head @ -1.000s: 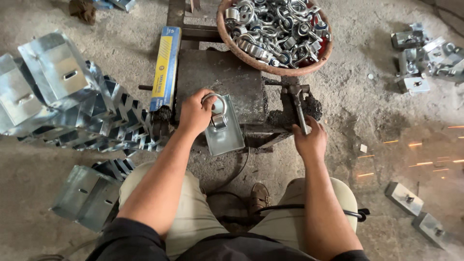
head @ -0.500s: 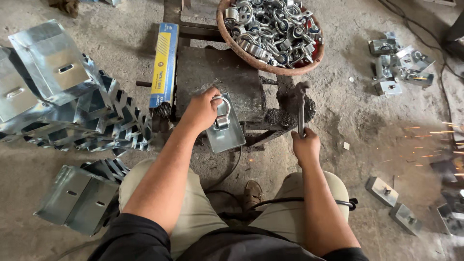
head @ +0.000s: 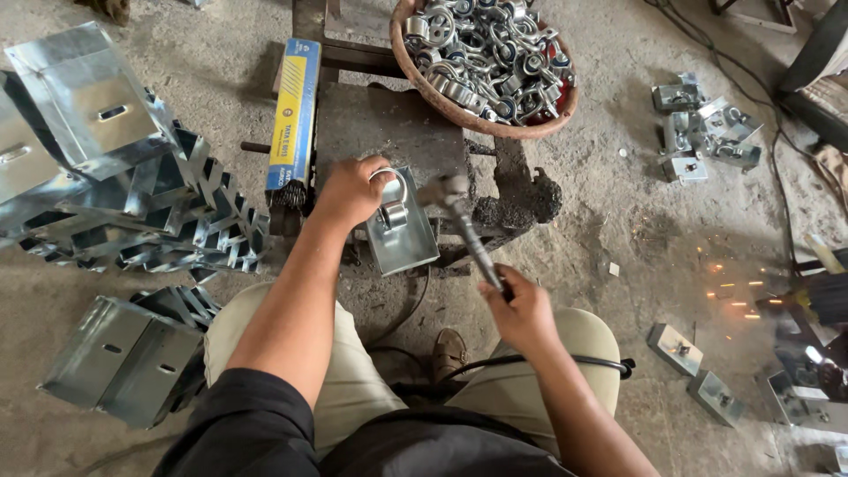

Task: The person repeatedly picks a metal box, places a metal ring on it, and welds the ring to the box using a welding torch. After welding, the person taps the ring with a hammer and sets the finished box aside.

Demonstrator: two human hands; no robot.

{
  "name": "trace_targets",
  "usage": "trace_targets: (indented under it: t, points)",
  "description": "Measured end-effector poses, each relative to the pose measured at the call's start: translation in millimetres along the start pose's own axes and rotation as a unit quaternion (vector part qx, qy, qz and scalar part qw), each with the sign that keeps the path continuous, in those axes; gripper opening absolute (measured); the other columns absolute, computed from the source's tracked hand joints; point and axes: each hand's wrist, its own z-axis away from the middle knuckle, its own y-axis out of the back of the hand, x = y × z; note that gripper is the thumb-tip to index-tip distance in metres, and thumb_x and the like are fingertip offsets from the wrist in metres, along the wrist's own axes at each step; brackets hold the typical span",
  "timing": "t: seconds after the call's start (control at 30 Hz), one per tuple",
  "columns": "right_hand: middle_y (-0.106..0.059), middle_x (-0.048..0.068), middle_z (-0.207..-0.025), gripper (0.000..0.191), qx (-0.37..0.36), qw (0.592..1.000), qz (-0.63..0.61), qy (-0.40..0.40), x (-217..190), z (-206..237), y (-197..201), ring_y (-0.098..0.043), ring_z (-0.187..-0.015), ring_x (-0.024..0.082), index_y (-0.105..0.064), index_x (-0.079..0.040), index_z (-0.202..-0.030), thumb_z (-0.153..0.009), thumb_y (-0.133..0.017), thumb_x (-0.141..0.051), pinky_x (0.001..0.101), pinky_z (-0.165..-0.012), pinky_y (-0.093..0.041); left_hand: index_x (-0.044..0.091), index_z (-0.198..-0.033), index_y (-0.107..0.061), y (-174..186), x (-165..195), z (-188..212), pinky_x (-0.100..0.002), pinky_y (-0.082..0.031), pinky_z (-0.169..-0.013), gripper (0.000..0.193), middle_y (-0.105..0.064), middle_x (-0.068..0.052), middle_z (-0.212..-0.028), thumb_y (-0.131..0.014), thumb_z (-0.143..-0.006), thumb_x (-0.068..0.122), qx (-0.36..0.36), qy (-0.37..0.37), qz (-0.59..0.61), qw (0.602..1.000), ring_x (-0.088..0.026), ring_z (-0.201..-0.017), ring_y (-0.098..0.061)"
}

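Left hand is pinching the ring upright on the plate, which sits on the block. Right hand is wrapped tight round the hammer, head just beside the ring. I'd keep fingertips low and off to the side, and strike short and square so the plate doesn't skid

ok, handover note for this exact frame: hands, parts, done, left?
Left hand: steadies the metal plate with its ring on the block.
Right hand: grips the hammer, head raised just right of the ring.
Parts: basket of rings behind the block; stacked brackets at left; several finished-looking pieces at right.
Done: ring sits on plate.
Left: cannot tell whether it is fixed yet.
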Motion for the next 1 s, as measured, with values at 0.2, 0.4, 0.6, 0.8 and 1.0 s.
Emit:
trace_targets:
  t: [0.2,0.4,0.6,0.8,1.0]
  points:
    - [-0.061,0.002,-0.059,0.028,-0.016,0.999,0.033,0.040,4.1,3.3,-21.4,-0.054,-0.045,0.011,-0.070,-0.010,-0.115,-0.092,-0.074,-0.027,0.0306,-0.045,-0.042,0.013,-0.118,-0.072,-9.6,-0.5,2.0,-0.042,-0.057,-0.078,0.023,-0.076,-0.017,-0.100,-0.064,-0.102,0.027,-0.055,-0.007,-0.010,0.998,-0.030,-0.084,-0.074]
    - [-0.065,0.000,-0.065,0.030,0.003,0.996,0.072,-0.054,-52.2,7.9,29.9,-0.052,-0.047,0.012,-0.068,-0.021,-0.124,-0.095,-0.068,-0.026,0.0347,-0.041,-0.044,0.012,-0.112,-0.074,-11.2,-4.3,3.3,-0.041,-0.059,-0.073,0.023,-0.078,-0.012,-0.102,-0.064,-0.097,0.027,-0.009,-0.080,0.004,0.997,-0.027,-0.081,-0.076]
    - [-0.064,0.005,-0.071,0.018,0.401,0.905,0.127,0.058,-129.4,41.1,170.5,-0.054,-0.055,0.011,-0.072,-0.016,-0.112,-0.100,-0.062,-0.026,0.0311,-0.049,-0.045,0.011,-0.112,-0.074,-10.6,-9.8,-0.8,-0.046,-0.057,-0.072,0.027,-0.074,-0.019,-0.097,-0.069,-0.096,0.031,0.029,-0.065,-0.007,0.997,-0.036,-0.082,-0.073]
    - [-0.063,0.004,-0.069,0.018,0.531,0.779,0.063,0.328,-100.0,73.5,133.3,-0.054,-0.054,0.011,-0.071,-0.014,-0.108,-0.100,-0.060,-0.025,0.0304,-0.047,-0.044,0.011,-0.110,-0.075,-18.1,-21.3,-4.4,-0.047,-0.057,-0.069,0.025,-0.074,-0.020,-0.092,-0.068,-0.096,0.031,0.028,-0.062,-0.001,0.998,-0.036,-0.079,-0.072]
    - [-0.062,0.004,-0.067,0.018,0.027,0.990,0.092,0.100,-61.1,32.3,-22.4,-0.054,-0.052,0.011,-0.070,-0.011,-0.105,-0.100,-0.059,-0.024,0.0296,-0.046,-0.043,0.014,-0.115,-0.069,-28.4,-29.7,-7.7,-0.042,-0.062,-0.066,0.027,-0.077,-0.010,-0.104,-0.058,-0.099,0.032,-0.040,-0.021,0.101,0.994,-0.029,-0.071,-0.079]
